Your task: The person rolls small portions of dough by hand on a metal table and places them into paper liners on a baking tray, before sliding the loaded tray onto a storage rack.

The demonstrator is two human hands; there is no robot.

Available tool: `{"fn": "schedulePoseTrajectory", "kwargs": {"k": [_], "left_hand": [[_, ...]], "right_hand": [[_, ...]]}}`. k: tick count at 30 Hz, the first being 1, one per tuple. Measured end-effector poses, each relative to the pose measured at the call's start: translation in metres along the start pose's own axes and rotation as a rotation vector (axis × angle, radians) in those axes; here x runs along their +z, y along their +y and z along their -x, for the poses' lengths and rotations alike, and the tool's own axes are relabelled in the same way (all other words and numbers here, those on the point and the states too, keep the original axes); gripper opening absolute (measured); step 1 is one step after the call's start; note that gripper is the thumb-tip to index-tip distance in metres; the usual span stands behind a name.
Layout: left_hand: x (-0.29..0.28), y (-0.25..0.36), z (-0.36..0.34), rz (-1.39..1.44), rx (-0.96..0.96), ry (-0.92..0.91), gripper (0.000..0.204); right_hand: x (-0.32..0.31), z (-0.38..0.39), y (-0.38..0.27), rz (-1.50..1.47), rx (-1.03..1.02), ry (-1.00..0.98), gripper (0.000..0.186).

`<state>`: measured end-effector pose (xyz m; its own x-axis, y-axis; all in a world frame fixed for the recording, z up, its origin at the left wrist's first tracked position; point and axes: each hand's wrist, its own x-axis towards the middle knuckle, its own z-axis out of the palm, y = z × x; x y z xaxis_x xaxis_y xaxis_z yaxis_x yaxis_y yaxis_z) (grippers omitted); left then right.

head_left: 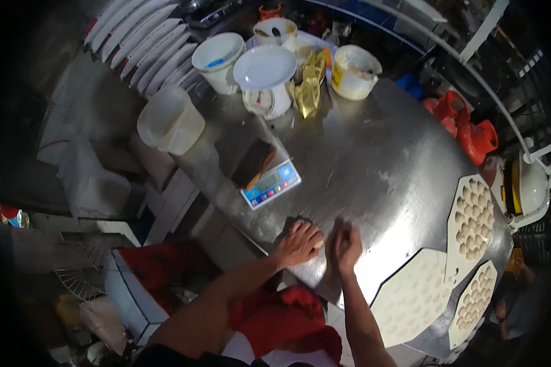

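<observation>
Two hands press on the steel table point(373, 153) at lower centre; left hand point(298, 243) flat, fingers spread over pale dough point(318, 244); right hand point(348, 244) curled beside it, contents hidden; digital scale point(270, 184) just above.

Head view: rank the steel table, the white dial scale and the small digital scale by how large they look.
1. Steel table, by far the largest.
2. White dial scale.
3. Digital scale, though these two look close in size, and it sits nearer the camera, so their order is unsure.
</observation>
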<state>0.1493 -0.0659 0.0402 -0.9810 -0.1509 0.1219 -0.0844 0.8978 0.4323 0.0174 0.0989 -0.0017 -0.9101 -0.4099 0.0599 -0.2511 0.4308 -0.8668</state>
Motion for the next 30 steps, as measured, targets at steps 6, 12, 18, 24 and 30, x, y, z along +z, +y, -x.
{"fn": "schedulePoseTrajectory", "kwargs": {"k": [6,12,18,24,30], "left_hand": [[-0.003,0.001,-0.011,0.030,0.037,0.011,0.035],[-0.004,-0.002,-0.003,0.036,-0.008,-0.016,0.033],[-0.003,0.003,-0.017,0.040,0.042,0.012,0.036],[-0.004,-0.002,-0.006,0.070,-0.005,0.013,0.036],[0.006,0.003,-0.003,0.065,-0.001,0.046,0.035]], "right_hand": [[-0.024,-0.070,-0.035,0.362,-0.398,0.084,0.009],[-0.019,0.002,0.002,0.066,-0.154,-0.024,0.006],[-0.003,-0.064,-0.026,0.314,-0.223,0.089,0.006],[-0.030,-0.011,-0.007,0.046,-0.203,-0.077,0.010],[0.017,-0.051,-0.035,0.169,-0.266,0.099,0.016]]}}
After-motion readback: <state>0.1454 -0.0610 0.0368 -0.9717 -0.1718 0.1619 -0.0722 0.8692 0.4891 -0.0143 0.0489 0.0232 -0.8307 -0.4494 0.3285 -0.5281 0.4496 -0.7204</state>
